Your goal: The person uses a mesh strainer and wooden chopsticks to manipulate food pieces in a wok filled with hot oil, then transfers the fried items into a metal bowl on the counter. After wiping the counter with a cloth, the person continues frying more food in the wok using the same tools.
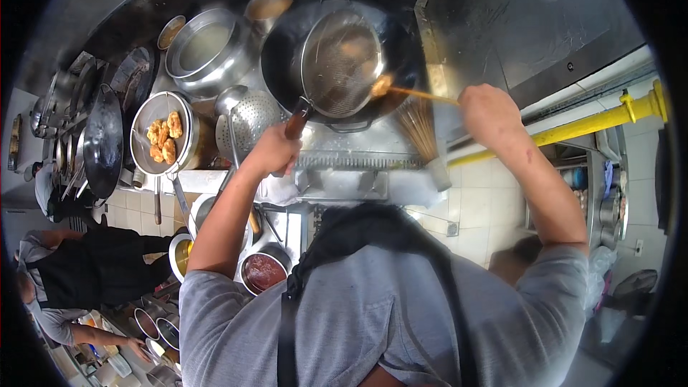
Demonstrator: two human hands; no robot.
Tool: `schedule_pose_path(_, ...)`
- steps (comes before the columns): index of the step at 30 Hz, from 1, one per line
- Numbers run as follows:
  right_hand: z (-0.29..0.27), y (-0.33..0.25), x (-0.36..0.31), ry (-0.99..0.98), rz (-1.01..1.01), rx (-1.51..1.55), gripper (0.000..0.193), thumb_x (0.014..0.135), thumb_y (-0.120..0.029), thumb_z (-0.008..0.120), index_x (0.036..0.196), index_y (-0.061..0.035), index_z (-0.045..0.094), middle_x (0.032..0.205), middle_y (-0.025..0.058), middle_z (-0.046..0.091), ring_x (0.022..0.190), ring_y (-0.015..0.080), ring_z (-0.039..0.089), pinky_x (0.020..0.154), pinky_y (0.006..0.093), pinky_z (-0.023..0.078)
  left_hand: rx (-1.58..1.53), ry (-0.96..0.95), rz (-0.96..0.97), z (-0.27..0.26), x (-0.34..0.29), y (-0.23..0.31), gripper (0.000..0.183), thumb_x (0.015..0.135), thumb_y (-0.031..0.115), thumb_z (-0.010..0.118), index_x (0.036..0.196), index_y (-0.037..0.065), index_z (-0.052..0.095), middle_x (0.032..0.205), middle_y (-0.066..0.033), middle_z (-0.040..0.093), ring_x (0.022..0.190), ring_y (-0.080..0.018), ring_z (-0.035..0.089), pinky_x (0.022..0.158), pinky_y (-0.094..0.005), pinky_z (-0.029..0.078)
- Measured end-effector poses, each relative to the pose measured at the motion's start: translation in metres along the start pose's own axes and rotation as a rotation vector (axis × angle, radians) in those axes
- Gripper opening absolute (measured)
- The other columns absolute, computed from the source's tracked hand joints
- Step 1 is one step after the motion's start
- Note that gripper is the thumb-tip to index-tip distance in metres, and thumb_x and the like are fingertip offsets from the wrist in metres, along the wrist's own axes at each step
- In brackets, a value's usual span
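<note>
My left hand (274, 150) is closed round the wooden handle of a fine mesh strainer (337, 50), which is held over a dark wok (278, 64). A few blurred brownish pieces show in or through the mesh. My right hand (491, 115) grips thin wooden chopsticks (426, 95) that point left. At their tips, by the strainer's right rim, is a golden fried piece (381, 86). Farther left, several fried pieces (165, 136) lie in another mesh strainer (145, 116) resting on a round pot. What lies deep in the wok is hidden by the strainer.
A bamboo wok brush (418, 129) lies right of the wok. Left of it are a perforated skimmer (256, 118), a large metal pot (175, 64) and a hanging wok (102, 147). Red sauce (264, 271) fills a pot below. A co-worker (100, 265) stands left; a yellow pipe (595, 123) runs right.
</note>
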State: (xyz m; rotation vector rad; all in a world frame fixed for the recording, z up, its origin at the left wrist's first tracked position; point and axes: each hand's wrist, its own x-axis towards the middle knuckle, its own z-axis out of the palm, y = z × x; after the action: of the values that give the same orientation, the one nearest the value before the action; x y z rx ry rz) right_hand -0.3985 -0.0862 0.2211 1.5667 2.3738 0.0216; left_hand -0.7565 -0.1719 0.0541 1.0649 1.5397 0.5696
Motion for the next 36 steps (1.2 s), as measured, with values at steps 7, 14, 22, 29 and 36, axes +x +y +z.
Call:
schedule_pose_path(7, 0.058, -0.008, 0.025, 0.141, 0.011, 0.113, 0.019, 0.081, -0.007, 0.051, 0.086, -0.0020, 0.070, 0.088, 0.0235, 0.068, 0.085, 0.0395, 0.067, 0.077, 0.0463, 0.054, -0.038, -0.036, -0.009, -0.001, -0.009, 0.011, 0.016, 0.085, 0.002, 0.057, 0.097, -0.002, 0.048, 0.060, -0.0050, 0.052, 0.043, -0.0134, 0.049, 0.037, -0.0303, 0.043)
schedule_pose_path(14, 0.088, 0.015, 0.022, 0.198, -0.006, 0.153, 0.018, 0.079, -0.006, 0.052, 0.080, -0.0020, 0.070, 0.084, 0.0218, 0.068, 0.080, 0.0399, 0.067, 0.074, 0.0472, 0.054, -0.024, 0.070, 0.014, 0.008, -0.005, 0.005, 0.006, 0.078, 0.004, 0.050, 0.083, 0.000, 0.051, 0.052, -0.0079, 0.053, 0.038, -0.0188, 0.053, 0.035, -0.0335, 0.039)
schedule_pose_path(22, 0.102, -0.008, 0.033, 0.247, -0.016, 0.170, 0.018, 0.080, -0.009, 0.051, 0.079, -0.0030, 0.069, 0.086, 0.0196, 0.069, 0.082, 0.0378, 0.067, 0.073, 0.0459, 0.055, 0.070, -0.096, 0.074, 0.014, -0.003, 0.004, 0.014, 0.084, 0.000, 0.056, 0.095, 0.001, 0.047, 0.063, -0.0055, 0.053, 0.042, -0.0127, 0.049, 0.036, -0.0299, 0.043)
schedule_pose_path(29, 0.138, 0.003, 0.034, 0.280, 0.139, 0.253, 0.022, 0.083, -0.011, 0.048, 0.083, -0.0024, 0.069, 0.090, 0.0194, 0.069, 0.083, 0.0380, 0.067, 0.074, 0.0464, 0.054, -0.035, 0.059, 0.074, 0.008, -0.039, 0.017, 0.016, 0.087, 0.004, 0.055, 0.101, 0.002, 0.049, 0.064, -0.0019, 0.051, 0.044, -0.0102, 0.047, 0.037, -0.0275, 0.041)
schedule_pose_path(36, 0.131, -0.012, 0.021, 0.301, 0.079, 0.227, 0.023, 0.084, -0.011, 0.047, 0.084, -0.0021, 0.068, 0.087, 0.0181, 0.068, 0.081, 0.0375, 0.067, 0.073, 0.0472, 0.054, 0.415, 0.232, 0.185, 0.016, -0.010, 0.015, 0.021, 0.082, 0.010, 0.052, 0.098, -0.004, 0.056, 0.065, -0.0194, 0.061, 0.052, -0.0303, 0.064, 0.053, -0.0422, 0.050)
